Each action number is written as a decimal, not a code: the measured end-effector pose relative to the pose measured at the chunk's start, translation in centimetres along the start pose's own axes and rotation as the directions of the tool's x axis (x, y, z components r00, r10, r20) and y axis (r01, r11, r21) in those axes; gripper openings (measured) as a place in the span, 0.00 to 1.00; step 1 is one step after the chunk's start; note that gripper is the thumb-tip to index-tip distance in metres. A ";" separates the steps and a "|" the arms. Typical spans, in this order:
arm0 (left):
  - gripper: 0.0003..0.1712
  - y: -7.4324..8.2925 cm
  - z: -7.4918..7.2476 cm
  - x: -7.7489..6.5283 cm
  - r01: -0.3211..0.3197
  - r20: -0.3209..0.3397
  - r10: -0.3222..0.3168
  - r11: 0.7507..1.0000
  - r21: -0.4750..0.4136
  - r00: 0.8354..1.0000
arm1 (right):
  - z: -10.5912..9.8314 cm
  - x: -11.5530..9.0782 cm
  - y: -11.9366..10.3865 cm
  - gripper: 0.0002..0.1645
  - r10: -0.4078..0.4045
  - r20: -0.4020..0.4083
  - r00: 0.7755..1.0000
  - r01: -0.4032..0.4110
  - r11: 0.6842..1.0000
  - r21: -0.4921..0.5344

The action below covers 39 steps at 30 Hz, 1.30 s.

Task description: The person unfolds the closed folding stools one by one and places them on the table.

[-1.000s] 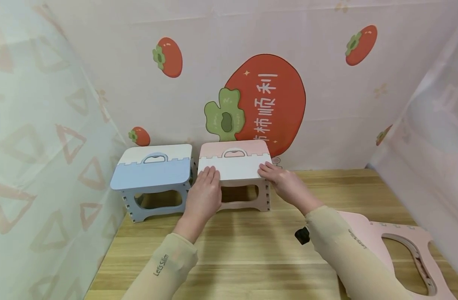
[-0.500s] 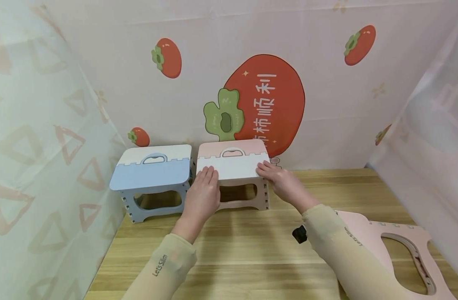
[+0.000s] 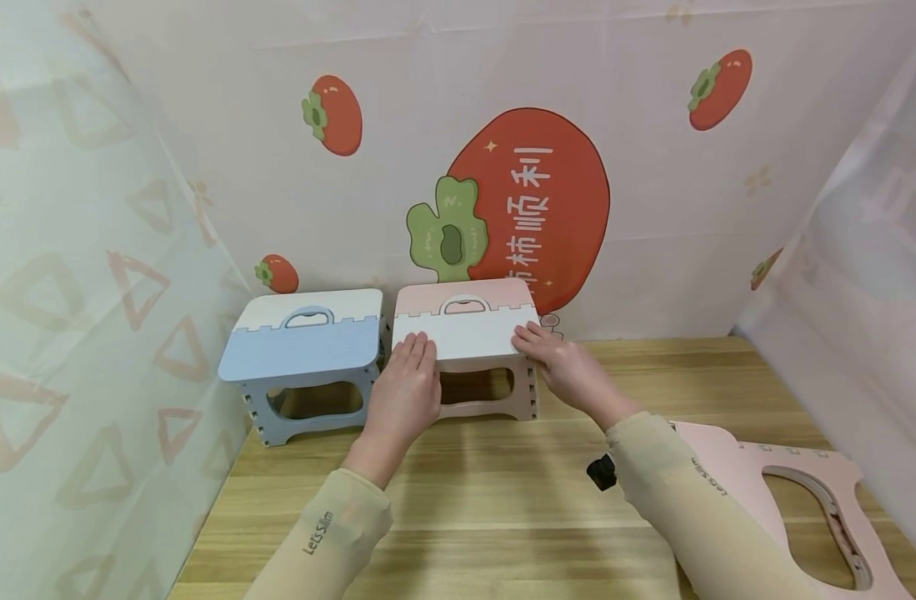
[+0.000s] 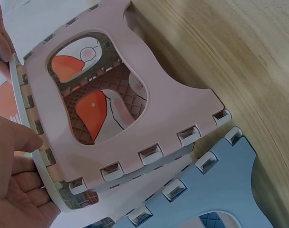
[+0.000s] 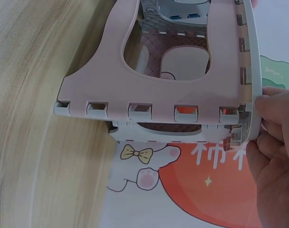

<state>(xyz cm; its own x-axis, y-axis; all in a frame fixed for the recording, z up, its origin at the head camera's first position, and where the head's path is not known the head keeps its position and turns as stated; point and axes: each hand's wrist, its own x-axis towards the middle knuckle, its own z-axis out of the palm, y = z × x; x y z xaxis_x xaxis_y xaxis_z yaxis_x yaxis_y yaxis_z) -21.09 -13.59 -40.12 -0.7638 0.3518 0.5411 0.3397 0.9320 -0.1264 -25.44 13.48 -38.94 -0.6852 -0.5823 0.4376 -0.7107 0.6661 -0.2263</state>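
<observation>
A pink-and-white folding stool (image 3: 473, 333) stands unfolded by the back wall, its top level. My left hand (image 3: 407, 390) holds the front left corner of that top, fingers on the upper face. In the left wrist view, the thumb (image 4: 28, 137) lies against the front edge. My right hand (image 3: 566, 362) holds the front right corner the same way; its thumb (image 5: 275, 102) sits at the edge in the right wrist view. Just left stands a blue-and-white folding stool (image 3: 303, 346), also unfolded, nearly touching the pink one.
Another pink stool (image 3: 825, 475) lies on its side at the right, partly behind the right sleeve. A small black object (image 3: 602, 472) shows beside that sleeve. Printed cloth walls (image 3: 653, 208) bound the wooden tabletop (image 3: 495, 517) at the back and both sides.
Both hands stay on the pink-and-white stool. Stool and hands appear slightly further left in the view than a second ago, along with the whole scene; otherwise nothing visibly moves.
</observation>
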 end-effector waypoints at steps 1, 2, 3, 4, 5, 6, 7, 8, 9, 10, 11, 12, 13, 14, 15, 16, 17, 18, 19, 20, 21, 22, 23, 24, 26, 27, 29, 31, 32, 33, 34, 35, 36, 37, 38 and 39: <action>0.28 0.0 0.0 0.0 -0.002 0.001 0.002 1.000 0.003 1.000 | 0.0 -0.1 0.0 0.25 0.000 0.001 1.000 0.000 1.000 0.002; 0.28 0.0 0.1 0.0 -0.004 0.004 0.004 1.000 0.004 1.000 | 0.0 -0.1 0.1 0.26 0.000 0.004 1.000 0.000 1.000 0.002; 0.29 0.0 0.1 0.0 -0.006 0.007 0.006 1.000 0.005 1.000 | 0.0 -0.2 0.1 0.26 -0.001 0.006 1.000 0.001 1.000 0.004; 0.30 0.0 0.1 0.0 -0.006 0.014 0.006 1.000 0.002 1.000 | 0.0 -0.2 0.1 0.27 -0.003 0.012 1.000 0.003 1.000 0.006; 0.30 0.0 0.0 0.0 -0.004 0.023 0.004 1.000 -0.002 1.000 | 0.0 -0.3 0.1 0.28 -0.004 0.019 1.000 0.004 1.000 0.006; 0.30 0.1 -0.1 0.1 -0.001 0.034 0.002 1.000 -0.009 0.999 | -0.1 -0.4 0.1 0.29 -0.006 0.029 1.000 0.006 1.000 0.005; 0.29 0.0 -0.2 0.1 0.006 0.049 -0.006 1.000 -0.018 0.999 | -0.2 -0.4 0.2 0.30 -0.007 0.044 0.999 0.007 1.000 0.005; 0.29 0.0 -0.4 0.2 0.017 0.065 -0.015 0.999 -0.034 0.998 | -0.3 -0.5 0.1 0.31 -0.007 0.061 0.998 0.007 1.000 0.005; 0.29 0.0 -0.6 0.2 0.032 0.084 -0.028 0.998 -0.053 0.996 | -0.4 -0.6 0.1 0.32 -0.005 0.079 0.997 0.005 1.000 0.007; 0.28 0.0 -0.7 0.3 0.051 0.103 -0.043 0.996 -0.076 0.994 | -0.5 -0.6 0.1 0.34 -0.002 0.099 0.995 0.001 1.000 0.011; 0.28 0.0 -0.9 0.3 0.068 0.121 -0.056 0.993 -0.095 0.991 | -0.6 -0.7 0.1 0.35 -0.001 0.115 0.993 0.000 1.000 0.013; 0.28 0.0 -1.0 0.3 0.085 0.138 -0.068 0.989 -0.117 0.988 | -0.7 -0.9 0.1 0.36 0.000 0.130 0.992 -0.002 1.000 0.013; 0.28 -0.1 -1.1 0.3 0.101 0.152 -0.079 0.985 -0.140 0.985 | -0.7 -1.0 0.1 0.37 0.004 0.142 0.990 -0.007 1.000 0.019; 0.28 -0.1 -1.2 0.3 0.114 0.162 -0.088 0.981 -0.160 0.983 | -0.8 -1.2 0.2 0.38 0.007 0.147 0.989 -0.011 1.000 0.024; 0.28 -0.1 -1.2 0.3 0.122 0.166 -0.093 0.977 -0.175 0.982 | -0.9 -1.3 0.3 0.38 0.011 0.149 0.989 -0.016 0.999 0.034; 0.28 -0.1 -1.2 0.2 0.127 0.169 -0.096 0.974 -0.187 0.981 | -1.0 -1.6 0.4 0.39 0.016 0.147 0.989 -0.022 0.999 0.044; 0.29 -0.2 -1.2 0.2 0.129 0.168 -0.096 0.972 -0.195 0.981 | -1.1 -1.8 0.6 0.39 0.020 0.145 0.989 -0.028 0.998 0.050; 0.29 -0.2 -1.2 0.1 0.129 0.164 -0.096 0.971 -0.203 0.982 | -1.2 -2.1 0.7 0.39 0.026 0.143 0.989 -0.034 0.998 0.054; 0.29 -0.2 -1.2 0.0 0.126 0.157 -0.095 0.970 -0.206 0.983 | -1.4 -2.5 0.9 0.40 0.035 0.142 0.989 -0.044 0.997 0.061; 0.29 -0.2 -1.2 -0.1 0.121 0.148 -0.091 0.971 -0.208 0.985 | -1.5 -2.8 1.2 0.40 0.044 0.140 0.989 -0.054 0.996 0.067; 0.29 -0.2 -1.2 -0.2 0.113 0.138 -0.086 0.972 -0.208 0.987 | -1.7 -3.2 1.4 0.40 0.056 0.144 0.988 -0.067 0.995 0.072; 0.29 -0.2 -1.2 -0.3 0.103 0.125 -0.078 0.972 -0.211 0.989 | -1.8 -3.6 1.7 0.40 0.068 0.150 0.986 -0.080 0.994 0.072; 0.29 -0.1 -1.2 -0.4 0.091 0.111 -0.068 0.973 -0.212 0.991 | -2.0 -4.0 2.0 0.41 0.084 0.159 0.984 -0.096 0.993 0.071; 0.28 -0.1 -1.3 -0.6 0.079 0.100 -0.058 0.974 -0.213 0.993 | -2.2 -4.4 2.3 0.41 0.098 0.169 0.981 -0.110 0.992 0.068; 0.28 0.1 -1.5 -0.9 0.052 0.081 -0.035 0.974 -0.219 0.996 | -2.6 -5.2 2.7 0.41 0.122 0.190 0.974 -0.137 0.988 0.069; 0.28 0.2 -1.6 -1.1 0.037 0.075 -0.021 0.974 -0.222 0.997 | -2.8 -5.7 3.0 0.42 0.134 0.204 0.970 -0.150 0.986 0.066; 0.28 0.5 -1.9 -1.5 0.012 0.072 0.004 0.973 -0.230 0.997 | -3.2 -6.5 3.3 0.42 0.157 0.228 0.961 -0.176 0.982 0.064; 0.28 0.9 -2.2 -2.0 -0.005 0.076 0.024 0.971 -0.237 0.997 | -3.6 -7.4 3.6 0.42 0.177 0.249 0.952 -0.198 0.978 0.064; 0.28 1.0 -2.3 -2.2 -0.013 0.079 0.033 0.970 -0.242 0.996 | -3.9 -7.9 3.8 0.42 0.187 0.257 0.948 -0.209 0.976 0.060; 0.28 1.2 -2.4 -2.5 -0.017 0.085 0.039 0.968 -0.249 0.996 | -4.1 -8.4 3.9 0.42 0.199 0.265 0.943 -0.221 0.974 0.055; 0.29 1.4 -2.5 -2.7 -0.014 0.096 0.040 0.966 -0.257 0.995 | -4.3 -8.8 4.1 0.42 0.218 0.275 0.937 -0.240 0.970 0.050; 0.29 1.6 -2.5 -3.0 -0.010 0.109 0.040 0.964 -0.266 0.993 | -4.5 -9.3 4.3 0.42 0.234 0.283 0.930 -0.256 0.966 0.041; 0.29 1.8 -2.6 -3.3 -0.004 0.123 0.039 0.961 -0.277 0.992 | -4.7 -9.9 4.5 0.43 0.249 0.291 0.924 -0.270 0.962 0.036; 0.30 2.0 -2.6 -3.5 0.006 0.143 0.037 0.958 -0.288 0.989 | -5.0 -10.4 4.7 0.44 0.264 0.297 0.918 -0.286 0.958 0.031; 0.30 2.2 -2.7 -3.8 0.016 0.162 0.034 0.954 -0.298 0.986 | -5.2 -11.0 5.0 0.44 0.283 0.306 0.909 -0.305 0.952 0.025; 0.30 2.4 -2.7 -4.0 0.029 0.182 0.028 0.952 -0.304 0.983 | -5.4 -11.6 5.2 0.46 0.301 0.316 0.900 -0.324 0.946 0.024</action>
<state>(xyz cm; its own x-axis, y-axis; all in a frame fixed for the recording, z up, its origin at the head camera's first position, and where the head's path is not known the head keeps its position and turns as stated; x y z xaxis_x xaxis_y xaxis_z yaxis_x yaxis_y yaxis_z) -15.74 -12.99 -40.35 -0.8409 0.3880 0.3774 0.4684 0.8710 0.1481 -20.37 26.22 -40.52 -0.8807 -0.4709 0.0505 -0.4535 0.8078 -0.3766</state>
